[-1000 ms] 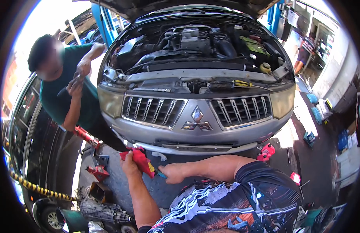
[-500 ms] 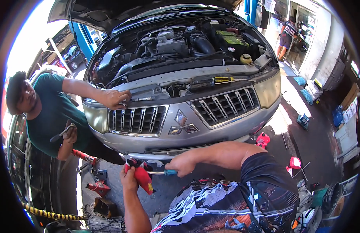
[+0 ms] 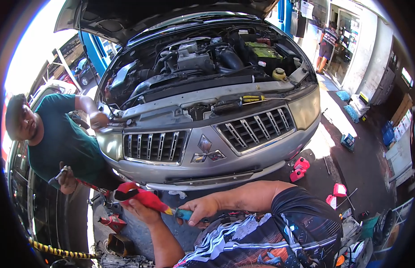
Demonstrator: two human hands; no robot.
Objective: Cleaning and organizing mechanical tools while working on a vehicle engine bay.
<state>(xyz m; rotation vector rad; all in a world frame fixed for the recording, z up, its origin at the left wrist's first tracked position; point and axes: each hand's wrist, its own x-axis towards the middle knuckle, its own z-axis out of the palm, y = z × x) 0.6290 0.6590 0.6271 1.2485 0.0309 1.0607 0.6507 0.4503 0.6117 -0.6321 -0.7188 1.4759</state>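
My left hand [image 3: 144, 210] is closed on a red cloth [image 3: 144, 196] with black and yellow parts, held low in front of the bumper. My right hand [image 3: 202, 209] grips a teal-handled tool [image 3: 184, 213], whose handle points left into the cloth; the cloth hides much of its far end. Above both hands is a silver SUV [image 3: 234, 163] with its bonnet raised. A yellow-handled screwdriver [image 3: 253, 98] lies on its front panel.
A co-worker [image 3: 60, 131] stands left, one hand at the car, the other holding a tool. Red jack stand [image 3: 112, 221], metal pan [image 3: 119, 244] and striped hose [image 3: 66, 251] lie lower left; pink containers [image 3: 300, 169] right. Another person [image 3: 327, 47] is at a doorway.
The cloth has moved left and turned sideways over the tool’s end, with my left hand beneath it. The co-worker’s hand at the car has moved left since half a second ago.
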